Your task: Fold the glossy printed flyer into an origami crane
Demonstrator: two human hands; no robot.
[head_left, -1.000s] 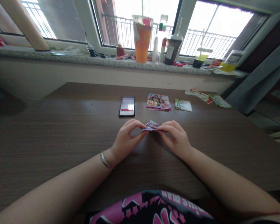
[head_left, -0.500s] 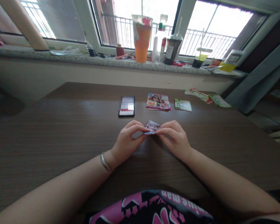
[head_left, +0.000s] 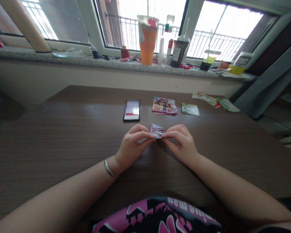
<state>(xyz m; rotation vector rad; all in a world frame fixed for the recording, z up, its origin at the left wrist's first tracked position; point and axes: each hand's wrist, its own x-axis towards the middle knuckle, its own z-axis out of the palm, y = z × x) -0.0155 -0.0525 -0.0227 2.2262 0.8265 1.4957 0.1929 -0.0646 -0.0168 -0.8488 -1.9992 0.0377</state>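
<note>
Since a moment ago your folded leaflet (head_left: 157,131) has tipped up slightly. Both hands, left hand (head_left: 131,144) and right hand (head_left: 181,141), pinch it just above the worktop (head_left: 63,136), nearer you than the phone (head_left: 132,111); press creases evenly.

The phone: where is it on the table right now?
In the head view the phone lies flat on the wooden table, just beyond the left hand, left of the stack of colourful leaflets, with nothing touching it.
</note>
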